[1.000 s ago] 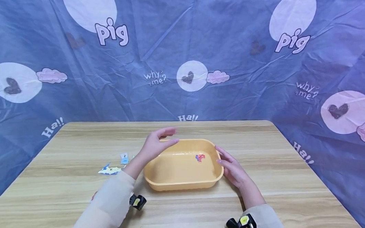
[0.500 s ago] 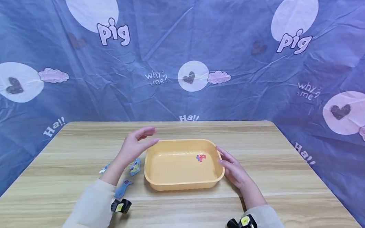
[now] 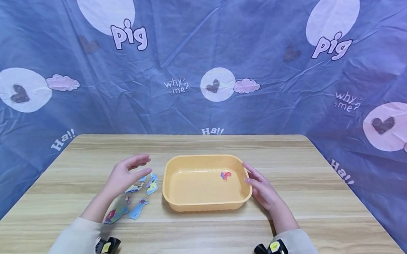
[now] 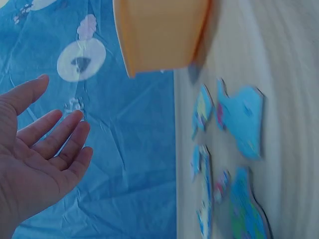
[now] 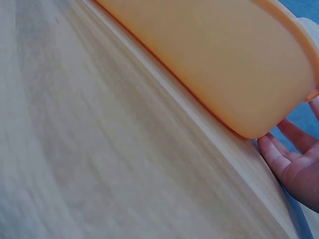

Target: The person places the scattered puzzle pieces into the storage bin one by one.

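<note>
My right hand [image 3: 263, 189] holds the right end of a yellow plastic basin [image 3: 207, 206], its thumb and index finger at the rim. In the right wrist view, other fingers [image 5: 271, 149] touch the basin's lower corner. Inside the basin lies a small red and blue piece [image 3: 226, 175]. My left hand [image 3: 124, 175] hovers left of the basin, fingers apart and holding nothing. Flat, printed pieces like puzzle pieces lie on the table below and beside it: a blue one [image 3: 137, 210], a green and red one [image 3: 116, 214] and a blue and yellow one [image 3: 152, 184].
The wooden table [image 3: 209, 241] reaches back to a blue printed cloth [image 3: 175, 117] hanging behind and at the sides. More pieces show partly behind the left hand, among them a white and blue one [image 4: 205, 194]. A black wrist camera [image 3: 107, 246] sits on each sleeve.
My left hand has moved left and slightly down, from over the basin to over the pieces, uncovering several of them. The right hand stays at the basin, which keeps its place.
</note>
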A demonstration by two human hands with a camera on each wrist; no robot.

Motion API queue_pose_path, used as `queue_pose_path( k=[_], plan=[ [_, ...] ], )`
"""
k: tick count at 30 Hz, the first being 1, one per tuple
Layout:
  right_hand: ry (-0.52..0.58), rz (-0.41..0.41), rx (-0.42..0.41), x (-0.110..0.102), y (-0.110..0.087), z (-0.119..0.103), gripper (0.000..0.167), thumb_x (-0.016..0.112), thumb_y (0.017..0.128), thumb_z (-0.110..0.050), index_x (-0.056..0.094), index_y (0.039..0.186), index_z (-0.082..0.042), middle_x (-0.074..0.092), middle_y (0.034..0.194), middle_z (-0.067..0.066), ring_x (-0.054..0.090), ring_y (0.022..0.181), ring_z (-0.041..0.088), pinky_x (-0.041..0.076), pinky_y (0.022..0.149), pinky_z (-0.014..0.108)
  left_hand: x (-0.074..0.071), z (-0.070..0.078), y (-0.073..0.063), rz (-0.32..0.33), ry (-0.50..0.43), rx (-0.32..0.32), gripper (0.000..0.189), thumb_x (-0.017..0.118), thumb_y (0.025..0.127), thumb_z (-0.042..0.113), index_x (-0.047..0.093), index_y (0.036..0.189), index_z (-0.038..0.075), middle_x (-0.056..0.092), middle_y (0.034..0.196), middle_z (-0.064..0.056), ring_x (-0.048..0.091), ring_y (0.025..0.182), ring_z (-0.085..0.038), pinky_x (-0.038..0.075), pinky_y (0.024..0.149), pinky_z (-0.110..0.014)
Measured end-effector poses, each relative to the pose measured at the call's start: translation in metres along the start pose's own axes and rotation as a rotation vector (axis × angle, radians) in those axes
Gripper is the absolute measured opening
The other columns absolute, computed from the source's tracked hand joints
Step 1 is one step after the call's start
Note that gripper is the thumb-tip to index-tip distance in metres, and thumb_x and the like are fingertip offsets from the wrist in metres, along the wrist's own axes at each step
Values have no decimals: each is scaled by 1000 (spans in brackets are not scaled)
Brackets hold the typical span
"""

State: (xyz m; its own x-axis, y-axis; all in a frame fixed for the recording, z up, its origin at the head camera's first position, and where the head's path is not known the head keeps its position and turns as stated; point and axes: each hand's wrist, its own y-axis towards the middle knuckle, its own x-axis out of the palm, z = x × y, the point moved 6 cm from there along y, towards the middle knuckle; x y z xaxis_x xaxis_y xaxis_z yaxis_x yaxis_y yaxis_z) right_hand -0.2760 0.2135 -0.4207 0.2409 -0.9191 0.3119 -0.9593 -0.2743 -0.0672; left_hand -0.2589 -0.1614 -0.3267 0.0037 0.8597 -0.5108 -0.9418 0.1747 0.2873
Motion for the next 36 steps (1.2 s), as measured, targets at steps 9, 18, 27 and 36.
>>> queue_pose_path(
  k=[9,18,27,36],
  plan=[
    [-1,-11,-5,1,0,0,60,45,84,0,18,137,-9,13,139,17,23,122,32,34,90,33,-17,-17,-21,34,57,-38,44,62,80,22,50,115,-2,56,108,-16,50,99,-29,38,85,-42],
    [5,-8,-4,1,0,0,59,45,85,0,19,137,-9,13,140,16,23,122,32,34,91,34,-20,-35,-39,27,66,-91,47,64,78,21,49,115,-4,56,108,-17,51,98,-28,38,84,-40],
    [8,-12,-9,1,0,1,59,45,84,0,19,137,-9,14,139,18,24,121,32,34,90,34,-23,-46,-50,41,97,-132,49,65,77,25,50,114,-3,58,104,-15,52,96,-28,39,83,-42],
    [8,-12,-17,0,0,0,59,45,85,-1,18,137,-7,14,139,17,23,122,32,35,90,32,-29,-51,-59,34,136,-157,48,65,77,24,51,112,-4,56,105,-18,51,97,-32,38,84,-45]
  ],
)
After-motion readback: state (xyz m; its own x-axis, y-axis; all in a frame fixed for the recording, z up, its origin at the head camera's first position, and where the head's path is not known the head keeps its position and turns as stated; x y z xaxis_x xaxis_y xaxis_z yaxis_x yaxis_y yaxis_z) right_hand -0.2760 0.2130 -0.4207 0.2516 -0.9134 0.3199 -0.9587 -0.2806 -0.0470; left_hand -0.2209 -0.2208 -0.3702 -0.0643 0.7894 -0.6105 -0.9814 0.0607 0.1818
